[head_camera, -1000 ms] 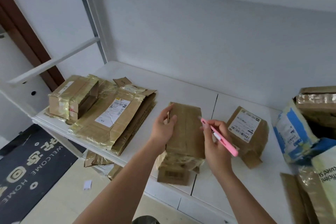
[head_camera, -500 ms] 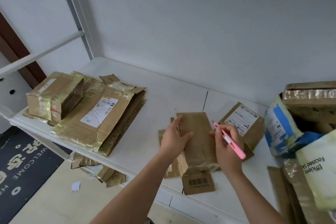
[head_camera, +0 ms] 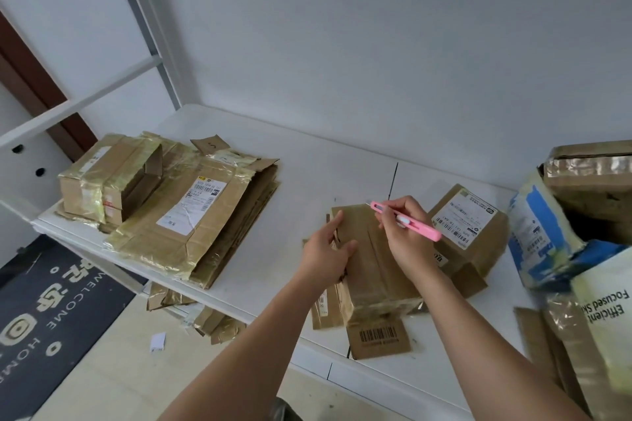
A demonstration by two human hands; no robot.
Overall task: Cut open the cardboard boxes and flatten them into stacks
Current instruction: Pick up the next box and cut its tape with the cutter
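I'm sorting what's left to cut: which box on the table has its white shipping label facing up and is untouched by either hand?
The labelled box just right of the right hand; the box being cut shows plain cardboard on top.

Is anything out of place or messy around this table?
Yes. Cardboard scraps lie on the floor under the table, not on the flat stack above. A white paper scrap lies on the floor nearby.

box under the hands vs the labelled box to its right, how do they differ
The box under the hands shows a plain taped top; the labelled box shows a white shipping label. The first is held by the left hand with the right hand putting a pink cutter to it; the second sits untouched. Both are brown cardboard, unflattened, on the white table.
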